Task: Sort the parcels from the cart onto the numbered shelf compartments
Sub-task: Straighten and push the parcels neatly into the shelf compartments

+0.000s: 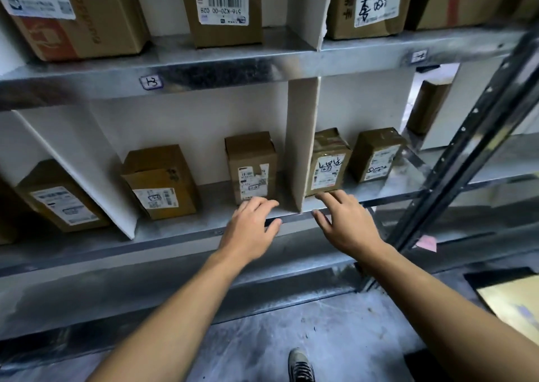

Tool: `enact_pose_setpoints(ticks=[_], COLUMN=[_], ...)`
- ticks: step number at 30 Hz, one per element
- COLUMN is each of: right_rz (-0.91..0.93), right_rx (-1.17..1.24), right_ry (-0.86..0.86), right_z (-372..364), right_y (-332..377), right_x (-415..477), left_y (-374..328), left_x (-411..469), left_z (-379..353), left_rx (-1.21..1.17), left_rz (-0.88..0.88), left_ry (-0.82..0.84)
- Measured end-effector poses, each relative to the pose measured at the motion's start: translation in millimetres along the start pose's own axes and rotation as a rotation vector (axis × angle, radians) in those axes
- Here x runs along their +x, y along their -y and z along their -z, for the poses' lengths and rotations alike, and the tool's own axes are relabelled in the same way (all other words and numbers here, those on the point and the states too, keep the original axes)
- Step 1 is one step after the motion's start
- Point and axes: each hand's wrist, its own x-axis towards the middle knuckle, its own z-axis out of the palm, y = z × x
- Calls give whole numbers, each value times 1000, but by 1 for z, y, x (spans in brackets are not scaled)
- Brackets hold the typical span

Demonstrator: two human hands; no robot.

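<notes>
seems between parcels: left hand (pixel 248 230) & right hand (pixel 347 224) both empty, fingers loose, at shelf edge (pixel 175 231) mid frame either side of white divider (pixel 302 142), just in front of small parcel (pixel 250 166) & taped parcel (pixel 328 163); next prob. needs fetching another.

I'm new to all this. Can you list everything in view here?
Top-shelf parcels: at least four, brown with white labels, upper shelf.
Middle-shelf parcels: at least five, brown with white labels, standing on the middle shelf.
Shelves: two clear, grey metal, across the view.
Dividers: three, white, upright between compartments.
Number tags: two, white, upper shelf's front edge.
Post: one, black, right side.
Paper slip: one, pink, beside the post.
Shoe: one, dark, grey floor, bottom.
Left hand: one, open, middle shelf's edge, left of the central divider.
Right hand: one, open, right of it.
</notes>
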Motion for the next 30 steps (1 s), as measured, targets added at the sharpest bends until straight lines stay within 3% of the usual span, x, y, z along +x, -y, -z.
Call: enact_pose_setpoints(ticks=[7,12,18,23,30], right_rz=[-110,-70,34,144,284], right_rx=[53,103,154,235,356], right_ry=[-88,-106,10,120,227], right_z=[32,48,55,44,19], right_y=[-65,-116,-158,-163,-163], right_x=[17,53,108,144,173], left_y=[-64,-102,-123,-127,-127], left_x=[52,102,154,175,190], left_z=[-23,-49,-70,-78,-78], left_rx=[-60,-71,-9,98,108], left_rz=[-186,-230,-56,228,390], left_ry=[1,-81,-195,-173,-240])
